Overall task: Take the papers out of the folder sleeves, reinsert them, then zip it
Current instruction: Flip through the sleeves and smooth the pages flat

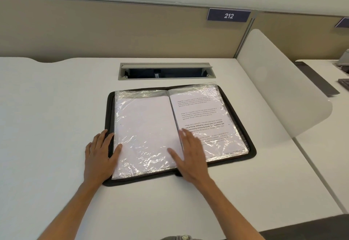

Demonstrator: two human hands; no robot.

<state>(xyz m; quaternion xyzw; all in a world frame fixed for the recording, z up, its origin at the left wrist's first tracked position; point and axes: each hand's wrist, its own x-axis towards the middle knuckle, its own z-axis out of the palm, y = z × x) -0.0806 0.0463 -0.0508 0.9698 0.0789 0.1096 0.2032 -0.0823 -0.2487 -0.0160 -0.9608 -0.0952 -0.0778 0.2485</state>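
2 hands flat, fingers straight: left hand (101, 155) on folder (252, 150) edge, right hand (190, 154) on 2 sleeved papers (145, 124).

An office: a white desk (56, 107) with a cable hatch (166, 71), beige partition panels (113, 32), a numbered sign "212" (228, 15), and a neighbouring desk (324, 145)
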